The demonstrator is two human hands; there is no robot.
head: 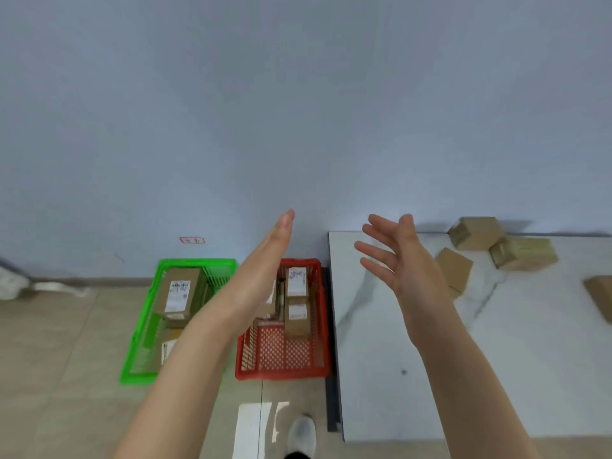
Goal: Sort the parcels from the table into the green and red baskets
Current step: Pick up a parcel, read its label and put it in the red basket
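On the table point(397, 359) a parcel point(601, 298) is cut off; flat left hand point(268, 260) partly hides red basket point(281, 371), right hand point(400, 260) spread.

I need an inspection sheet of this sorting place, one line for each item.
Surface: white veined table.
Job's things: four parcels on the table's far right; green basket and red basket on the floor beside it, both holding parcels.
Clutter: white thing on the floor, far left, unclear.
Hands: left hand and right hand open, raised, holding nothing.
Cables: nothing seen.
Surroundings: plain wall with a small red label; tiled floor; one shoe.
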